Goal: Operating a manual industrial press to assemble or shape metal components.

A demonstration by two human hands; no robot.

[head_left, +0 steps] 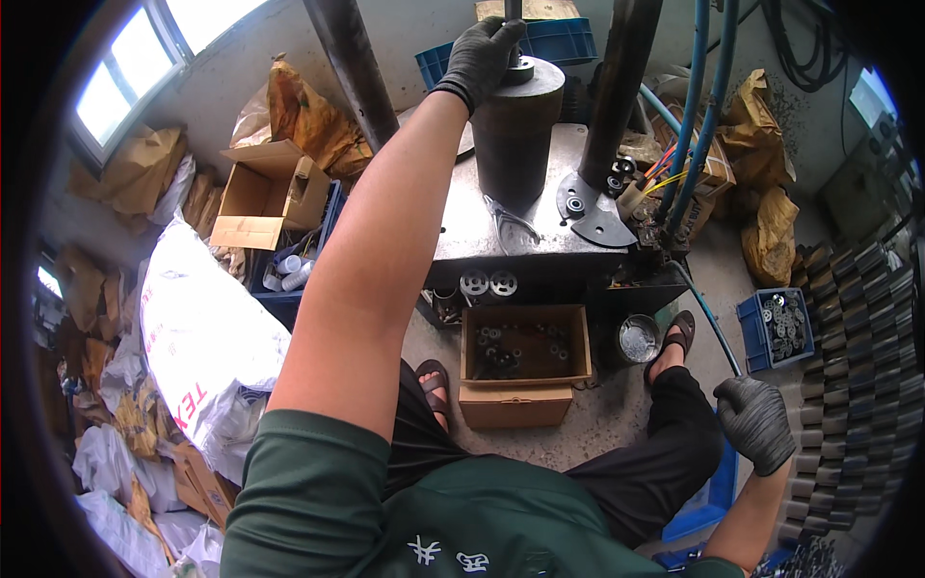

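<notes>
My left hand (484, 60), in a dark grey glove, reaches far forward to the top of a thick steel cylinder (514, 144). Its fingers close round an upright dark metal rod (513, 10), just above a dark round part (521, 71) on the cylinder's top face. Down at the right, my gloved right hand (756, 424) is wrapped round the end of a long thin lever (708, 318). On the metal press table (462, 231), a pair of pliers (511, 222) lies before the cylinder. Beside it is a fan-shaped steel plate (602, 227) with a bearing (575, 206) on it.
Two thick columns (352, 67) flank the cylinder, with blue hoses (708, 106) at right. Below the table sit an open box (525, 371) of small parts and a metal tin (639, 339). A blue crate (777, 328) holds metal parts; a white sack (198, 328) stands left.
</notes>
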